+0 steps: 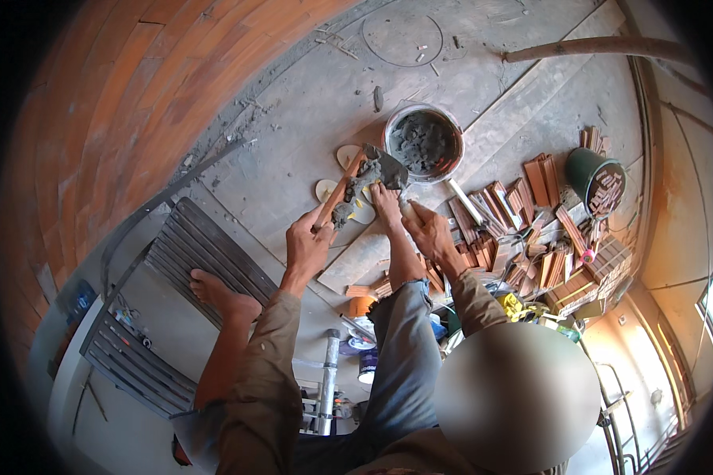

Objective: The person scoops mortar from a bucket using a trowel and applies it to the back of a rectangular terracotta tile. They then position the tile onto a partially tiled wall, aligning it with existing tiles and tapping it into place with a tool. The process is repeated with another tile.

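Note:
My left hand (307, 247) is closed round the lower end of a long, narrow orange brick tile (342, 190), held tilted in front of me. Lumps of wet grey mortar (344, 212) cling along the tile's right side. In my right hand (432, 231) is the handle of a trowel (393, 171), its dark blade smeared with mortar and close to the tile's upper end. Just beyond the blade, a bucket (461, 150) of grey mortar (425, 141) stands on the floor. My bare right foot (387, 204) shows between my hands, below the trowel.
Brick tiles cover the wall (135, 87) at left. My left foot (223, 294) rests on a dark slatted platform (206, 252). Stacked and loose tiles (547, 253) lie at right, beside a green bucket (580, 176) holding tile pieces. Sandals (325, 190) lie below; a wooden pole (594, 51) leans far right.

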### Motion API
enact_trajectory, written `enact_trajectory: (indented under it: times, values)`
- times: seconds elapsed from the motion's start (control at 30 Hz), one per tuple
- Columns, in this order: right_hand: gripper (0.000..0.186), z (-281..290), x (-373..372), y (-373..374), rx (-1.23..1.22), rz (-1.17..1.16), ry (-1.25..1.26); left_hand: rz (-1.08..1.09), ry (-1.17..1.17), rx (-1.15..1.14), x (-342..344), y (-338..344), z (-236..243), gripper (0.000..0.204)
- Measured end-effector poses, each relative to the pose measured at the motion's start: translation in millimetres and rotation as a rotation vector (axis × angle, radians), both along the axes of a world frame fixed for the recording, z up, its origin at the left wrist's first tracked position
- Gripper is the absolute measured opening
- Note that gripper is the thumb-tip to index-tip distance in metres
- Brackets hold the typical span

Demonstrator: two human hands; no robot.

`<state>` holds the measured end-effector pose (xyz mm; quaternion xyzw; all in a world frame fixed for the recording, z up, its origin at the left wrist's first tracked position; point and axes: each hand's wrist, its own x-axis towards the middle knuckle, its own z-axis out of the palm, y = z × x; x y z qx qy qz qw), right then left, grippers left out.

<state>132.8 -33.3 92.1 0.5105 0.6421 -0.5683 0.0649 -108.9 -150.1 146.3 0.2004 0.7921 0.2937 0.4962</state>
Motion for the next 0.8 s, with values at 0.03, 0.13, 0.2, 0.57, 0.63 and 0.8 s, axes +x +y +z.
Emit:
enact_trajectory:
  times: [0.03, 0.13, 0.2, 0.57, 0.63, 0.8]
  values:
    - [0.051, 2, 0, -4, -0.037, 0.013, -0.029, -0.03, 0.032, 0.006, 3, -2, -5, 0.041]
    - [0.05, 9, 2, -13, -0.028, 0.06, -0.043, -0.053, 0.051, -0.016, 10, -13, -22, 0.041]
    - [0.049, 16, 3, -17, -0.022, 0.049, -0.044, -0.07, 0.045, -0.058, 14, -7, -20, 0.04]
    - [0.05, 45, 9, -24, 0.093, 0.312, 0.025, 0.206, -0.218, -0.158, 18, 3, -29, 0.018]
    - [0.049, 41, 18, -27, 0.144, 0.347, 0.045, 0.26, -0.371, -0.206, 13, 0, -34, 0.022]
    - [0.05, 56, 27, -27, 0.163, 0.369, 0.049, 0.498, -0.579, -0.186, 17, -9, -38, 0.025]
